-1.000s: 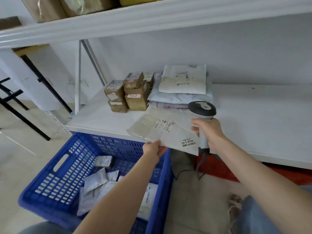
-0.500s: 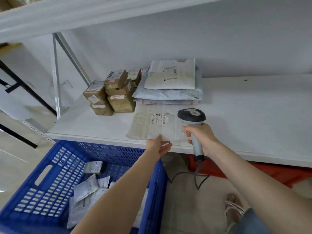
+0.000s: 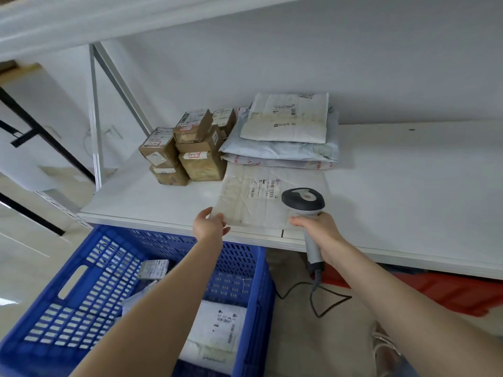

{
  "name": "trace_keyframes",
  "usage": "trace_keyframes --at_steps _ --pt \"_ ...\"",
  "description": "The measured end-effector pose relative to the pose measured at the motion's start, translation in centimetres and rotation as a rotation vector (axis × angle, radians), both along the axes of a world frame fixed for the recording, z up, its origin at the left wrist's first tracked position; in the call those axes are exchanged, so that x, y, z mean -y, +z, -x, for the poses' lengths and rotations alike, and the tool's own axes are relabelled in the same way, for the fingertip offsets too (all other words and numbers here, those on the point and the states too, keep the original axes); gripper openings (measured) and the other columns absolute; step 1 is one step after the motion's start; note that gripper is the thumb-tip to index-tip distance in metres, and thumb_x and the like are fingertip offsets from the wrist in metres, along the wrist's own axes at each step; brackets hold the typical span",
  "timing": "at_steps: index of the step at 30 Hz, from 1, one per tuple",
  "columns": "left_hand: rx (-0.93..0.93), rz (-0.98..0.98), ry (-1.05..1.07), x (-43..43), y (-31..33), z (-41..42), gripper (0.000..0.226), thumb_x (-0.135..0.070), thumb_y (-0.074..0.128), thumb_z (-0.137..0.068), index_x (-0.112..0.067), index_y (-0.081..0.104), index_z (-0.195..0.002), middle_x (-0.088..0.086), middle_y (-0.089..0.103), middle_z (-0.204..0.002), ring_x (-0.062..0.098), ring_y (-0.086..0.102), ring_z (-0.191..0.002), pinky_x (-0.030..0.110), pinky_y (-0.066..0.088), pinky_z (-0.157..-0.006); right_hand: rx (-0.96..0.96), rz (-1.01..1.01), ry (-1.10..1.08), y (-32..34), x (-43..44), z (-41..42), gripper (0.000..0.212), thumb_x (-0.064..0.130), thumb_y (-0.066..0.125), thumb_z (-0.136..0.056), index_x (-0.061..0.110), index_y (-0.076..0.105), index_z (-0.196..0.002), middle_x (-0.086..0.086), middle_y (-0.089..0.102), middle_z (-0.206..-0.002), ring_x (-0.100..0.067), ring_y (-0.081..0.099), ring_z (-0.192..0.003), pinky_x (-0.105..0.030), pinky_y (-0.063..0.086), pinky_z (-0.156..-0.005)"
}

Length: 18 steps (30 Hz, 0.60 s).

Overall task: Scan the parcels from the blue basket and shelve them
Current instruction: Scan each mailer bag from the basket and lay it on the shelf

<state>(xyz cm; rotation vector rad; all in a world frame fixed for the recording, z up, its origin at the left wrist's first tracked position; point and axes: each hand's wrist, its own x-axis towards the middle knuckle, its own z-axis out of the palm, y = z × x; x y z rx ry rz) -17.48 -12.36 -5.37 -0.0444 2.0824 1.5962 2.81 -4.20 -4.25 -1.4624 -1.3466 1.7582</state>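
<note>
Now | parcel [image 3: 261, 202] flat, long axis along shelf [image 3: 408, 235] edge | left hand [image 3: 208, 227] pinches corner | right hand [image 3: 318, 227] grips scanner [image 3: 303, 200]

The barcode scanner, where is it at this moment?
In the head view, the barcode scanner is right of centre, gripped in the right hand at the front edge of the shelf, its head over the near right corner of the flat parcel.

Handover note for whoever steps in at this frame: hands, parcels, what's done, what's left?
Left hand: on the near-left corner of the flat parcel; grip unclear.
Right hand: grips the scanner.
Done: flat parcel lies on the shelf, in front of the stacked mailers.
Left: more parcels in the blue basket to scan and shelve.
</note>
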Motion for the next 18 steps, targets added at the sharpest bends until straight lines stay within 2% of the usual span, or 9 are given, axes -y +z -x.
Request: trace_keyframes --at_steps 2,4,5,6,8,10,11,14,18 --pt "0.037 0.016 -0.048 -0.6 0.5 0.7 0.045 -0.004 0.056 -0.094 -0.014 0.049 -0.137 0.015 0.064 -0.102 0.019 0.063 -0.069 0.021 0.049 -0.049 -0.013 -0.003 -0.021 0.0 -0.4 0.3 0.042 0.017 0.078 -0.077 0.005 0.062 -0.114 -0.008 0.066 -0.11 -0.022 0.06 -0.102 -0.03 0.045 -0.083" --pt "0.013 0.072 -0.109 -0.9 0.9 0.8 0.053 -0.009 0.056 -0.095 -0.016 0.039 -0.144 0.016 0.058 -0.12 0.017 0.06 -0.073 0.023 0.05 -0.056 -0.018 -0.004 -0.038 0.1 -0.7 0.6 0.048 0.018 0.079 -0.075 0.005 0.061 -0.118 -0.008 0.066 -0.111 -0.023 0.06 -0.104 -0.03 0.046 -0.086" --pt "-0.069 0.162 -0.159 -0.9 1.1 0.4 0.057 -0.013 0.055 -0.095 -0.018 0.033 -0.147 0.016 0.048 -0.133 0.019 0.058 -0.082 0.026 0.051 -0.064 -0.026 0.0 -0.045 0.2 -0.8 0.5 0.047 0.017 0.079 -0.075 0.004 0.062 -0.117 -0.008 0.066 -0.11 -0.024 0.061 -0.104 -0.031 0.047 -0.087" --pt "-0.206 0.296 -0.221 -0.7 1.0 0.0 0.06 -0.016 0.055 -0.095 -0.02 0.028 -0.149 0.014 0.037 -0.142 0.023 0.055 -0.096 0.032 0.05 -0.074 -0.037 0.007 -0.061 0.2 -0.8 0.4 0.043 0.016 0.078 -0.076 0.004 0.064 -0.115 -0.008 0.067 -0.108 -0.025 0.061 -0.103 -0.032 0.048 -0.089" --pt "-0.616 0.559 -0.371 -0.2 0.6 -1.3 0.066 -0.019 0.056 -0.092 -0.024 0.024 -0.149 0.012 0.022 -0.149 0.03 0.04 -0.123 0.041 0.044 -0.095 -0.059 0.028 -0.111 0.2 -0.7 0.2 0.038 0.014 0.077 -0.076 0.005 0.066 -0.11 -0.009 0.068 -0.103 -0.025 0.063 -0.098 -0.035 0.051 -0.091" --pt "-0.978 0.681 -0.583 -0.3 0.2 -3.2 0.073 -0.023 0.059 -0.087 -0.03 0.02 -0.149 0.011 0.014 -0.153 0.032 0.028 -0.134 0.043 0.033 -0.107 -0.089 0.054 -0.146 0.3 -0.4 -0.2 0.034 0.013 0.076 -0.077 0.006 0.066 -0.108 -0.006 0.068 -0.095 -0.021 0.063 -0.087 -0.034 0.052 -0.085" --pt "-1.075 0.731 -0.703 -0.6 -0.1 -4.0 0.076 -0.026 0.06 -0.085 -0.033 0.018 -0.148 0.009 0.01 -0.155 0.033 0.023 -0.137 0.044 0.029 -0.111 -0.103 0.063 -0.156 0.3 -0.3 -0.3 0.033 0.013 0.076 -0.077 0.007 0.065 -0.108 -0.005 0.067 -0.092 -0.02 0.062 -0.085 -0.034 0.052 -0.083" --pt "-1.115 0.856 -0.904 -1.8 -0.8 -5.6 0.075 -0.019 0.056 -0.085 -0.037 0.017 -0.147 0.005 0.001 -0.158 0.034 0.019 -0.14 0.044 0.029 -0.11 -0.101 0.065 -0.168 0.0 0.1 -0.8 0.034 0.014 0.076 -0.076 0.008 0.065 -0.108 -0.006 0.067 -0.098 -0.023 0.062 -0.095 -0.041 0.051 -0.093" --pt "-1.057 0.828 -0.854 -1.4 -0.7 -3.8 0.054 -0.01 0.047 -0.094 -0.027 0.032 -0.143 0.0 0.011 -0.157 0.027 0.027 -0.137 0.037 0.048 -0.089 -0.095 0.081 -0.148 -0.4 0.2 -1.6 0.036 0.017 0.076 -0.077 0.009 0.064 -0.111 -0.005 0.066 -0.101 -0.023 0.061 -0.1 -0.039 0.05 -0.095"
